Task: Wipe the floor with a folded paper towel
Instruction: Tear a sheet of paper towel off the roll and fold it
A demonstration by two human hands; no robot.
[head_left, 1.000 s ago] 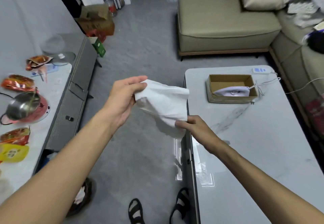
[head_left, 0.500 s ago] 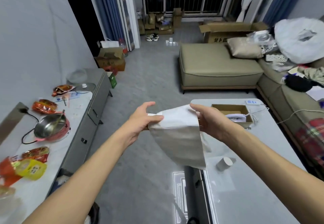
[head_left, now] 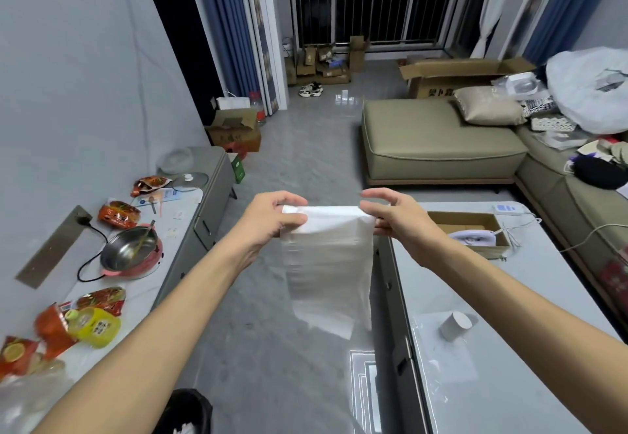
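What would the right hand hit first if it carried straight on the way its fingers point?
Beyond the paper towel the right hand pinches, probably the left hand at the opposite corner; depth is uncertain.

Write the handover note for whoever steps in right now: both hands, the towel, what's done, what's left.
Left hand: pinches the top left corner of the paper towel.
Right hand: pinches the top right corner.
Towel: held up in the air between the hands. It hangs down spread out as a long sheet over the floor, beside the edge of the white table.
Done: the towel is in hand and opened out.
Left: fold it into a pad, bring it down to the floor, then wipe. It has not touched the floor yet.
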